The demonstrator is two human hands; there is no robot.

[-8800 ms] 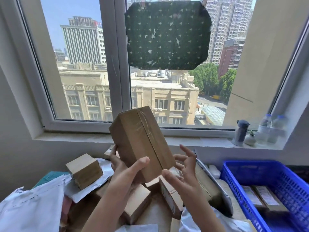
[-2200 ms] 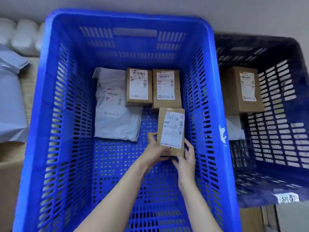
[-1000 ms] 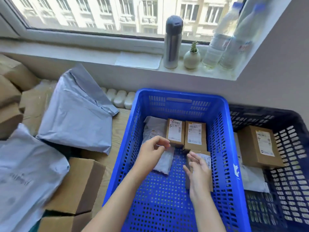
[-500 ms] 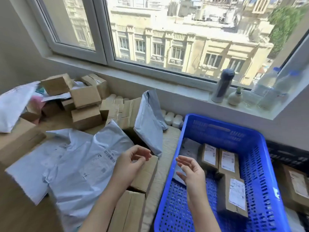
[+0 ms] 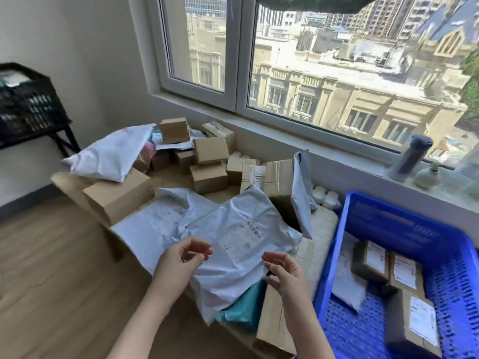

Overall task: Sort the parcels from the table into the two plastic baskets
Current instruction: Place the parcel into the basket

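Observation:
A heap of parcels covers the table: grey poly mailers and brown cardboard boxes. The nearest big grey mailer (image 5: pixel 233 242) lies on top at the front, label up. My left hand (image 5: pixel 181 263) hovers over its left part and my right hand (image 5: pixel 282 273) over its right edge, both with loosely curled fingers, holding nothing. A teal mailer (image 5: pixel 246 304) peeks out beneath it. The bright blue basket (image 5: pixel 388 221) stands at the right, holding three labelled brown boxes (image 5: pixel 404 273) and a white mailer (image 5: pixel 347 288). The second basket is out of view.
Small boxes (image 5: pixel 210 174) are piled at the back by the window wall. A long box (image 5: pixel 121 195) and another mailer (image 5: pixel 111 154) lie at the left. A flask (image 5: pixel 409 159) and small vase (image 5: pixel 427 177) stand on the sill. A black crate (image 5: pixel 26 99) sits far left. Wooden floor lies below.
My view has swung left from the blue basket to the table pile. Both hands have left the basket empty and now hover over the big grey mailer.

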